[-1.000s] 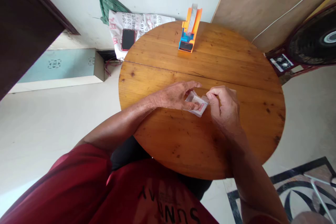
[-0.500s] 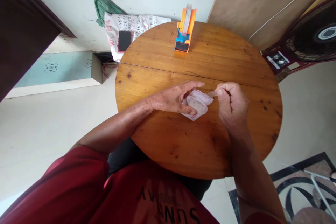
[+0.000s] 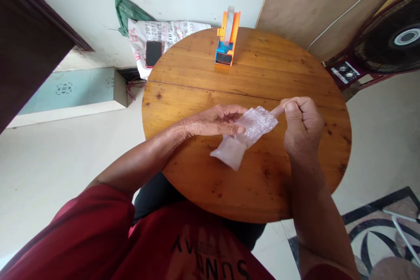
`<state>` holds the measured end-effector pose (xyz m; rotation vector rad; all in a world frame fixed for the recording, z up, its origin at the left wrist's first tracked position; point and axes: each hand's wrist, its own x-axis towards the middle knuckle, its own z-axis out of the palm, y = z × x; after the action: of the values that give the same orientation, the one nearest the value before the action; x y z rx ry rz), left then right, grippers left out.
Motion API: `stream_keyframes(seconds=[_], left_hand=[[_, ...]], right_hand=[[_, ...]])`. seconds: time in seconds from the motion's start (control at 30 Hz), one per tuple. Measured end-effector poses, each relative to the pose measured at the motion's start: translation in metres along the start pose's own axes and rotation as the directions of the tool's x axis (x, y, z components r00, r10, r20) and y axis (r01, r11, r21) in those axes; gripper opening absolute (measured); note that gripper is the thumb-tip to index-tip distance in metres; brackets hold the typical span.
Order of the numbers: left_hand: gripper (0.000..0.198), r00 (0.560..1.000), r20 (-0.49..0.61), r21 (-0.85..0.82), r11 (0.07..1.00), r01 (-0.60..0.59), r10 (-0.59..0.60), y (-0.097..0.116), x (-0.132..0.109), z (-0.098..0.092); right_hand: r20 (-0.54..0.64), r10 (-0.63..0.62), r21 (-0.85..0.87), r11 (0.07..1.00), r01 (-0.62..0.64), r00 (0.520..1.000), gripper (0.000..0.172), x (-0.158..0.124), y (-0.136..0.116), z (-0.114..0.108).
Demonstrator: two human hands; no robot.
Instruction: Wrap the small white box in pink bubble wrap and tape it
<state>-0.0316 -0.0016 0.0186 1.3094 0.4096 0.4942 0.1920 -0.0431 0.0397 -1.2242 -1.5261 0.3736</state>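
A piece of clear bubble wrap lies partly unrolled on the round wooden table. My left hand rests on it with fingers stretched flat, pressing its middle down. My right hand is closed in a pinch on a strip of tape stuck to the wrap's right end, and pulls it up and to the right. I cannot make out what, if anything, is inside the wrap.
An orange and blue tape dispenser stands at the table's far edge. Behind the table a dark phone lies on a printed white sack beside a green bag. A fan stands at the right.
The folded bubble wrap has unrolled and lengthened. My right hand moved right and up, pulling the tape end away. My left hand flattened onto the wrap.
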Motion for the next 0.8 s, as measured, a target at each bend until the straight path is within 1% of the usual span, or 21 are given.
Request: stream_keyframes(seconds=[0.07, 0.17, 0.27, 0.37, 0.43, 0.53, 0.63, 0.67, 0.7, 0.73, 0.77, 0.8], left_hand=[[0.044, 1.000, 0.000, 0.031, 0.999, 0.028, -0.028, 0.001, 0.000, 0.000], [0.037, 0.997, -0.060, 0.096, 0.994, 0.054, -0.048, 0.003, -0.001, 0.000], [0.034, 0.992, -0.109, 0.112, 0.990, 0.082, -0.070, 0.001, 0.000, -0.001], [0.032, 0.990, -0.101, 0.051, 0.993, 0.107, -0.102, -0.005, 0.003, -0.002], [0.035, 0.989, -0.089, -0.006, 0.993, 0.114, -0.114, -0.011, 0.006, 0.000], [0.040, 0.984, -0.129, -0.065, 0.991, 0.113, -0.120, -0.019, 0.011, 0.004], [0.038, 0.969, -0.224, -0.114, 0.990, 0.082, -0.106, -0.023, 0.015, 0.008], [0.035, 0.960, -0.264, -0.125, 0.990, 0.065, -0.096, -0.023, 0.016, 0.008], [0.033, 0.948, -0.305, -0.131, 0.990, 0.047, -0.085, -0.022, 0.016, 0.008], [0.031, 0.935, -0.345, -0.132, 0.991, 0.031, -0.076, -0.021, 0.016, 0.007], [0.030, 0.922, -0.382, -0.128, 0.992, 0.019, -0.067, -0.020, 0.017, 0.007], [0.029, 0.911, -0.409, -0.119, 0.993, 0.013, -0.061, -0.018, 0.017, 0.007]], right_hand=[[-0.028, 0.012, 0.017, 1.000, -0.012, 1.000, 0.022, 0.001, 0.004, 0.000], [-0.042, 0.022, 0.032, 0.999, -0.020, 0.999, 0.022, 0.004, 0.011, 0.001], [-0.033, 0.041, 0.048, 0.998, -0.039, 0.999, 0.022, 0.005, 0.021, 0.002], [-0.026, 0.073, 0.066, 0.995, -0.071, 0.997, 0.022, 0.007, 0.029, 0.003], [-0.017, 0.093, 0.079, 0.993, -0.091, 0.996, 0.023, 0.007, 0.034, 0.005], [-0.010, 0.142, 0.098, 0.985, -0.140, 0.990, 0.022, 0.007, 0.038, 0.007], [-0.102, 0.184, 0.099, 0.980, -0.174, 0.978, 0.022, 0.006, 0.032, 0.006], [-0.138, 0.178, 0.089, 0.982, -0.167, 0.974, 0.023, 0.005, 0.027, 0.005], [-0.149, 0.165, 0.071, 0.985, -0.155, 0.975, 0.024, 0.003, 0.021, 0.004], [-0.129, 0.149, 0.046, 0.989, -0.144, 0.981, 0.025, 0.001, 0.013, 0.003], [-0.067, 0.140, 0.014, 0.990, -0.139, 0.988, 0.025, -0.002, 0.005, 0.004], [0.019, 0.146, -0.020, 0.989, -0.145, 0.989, 0.026, -0.005, -0.003, 0.005]])
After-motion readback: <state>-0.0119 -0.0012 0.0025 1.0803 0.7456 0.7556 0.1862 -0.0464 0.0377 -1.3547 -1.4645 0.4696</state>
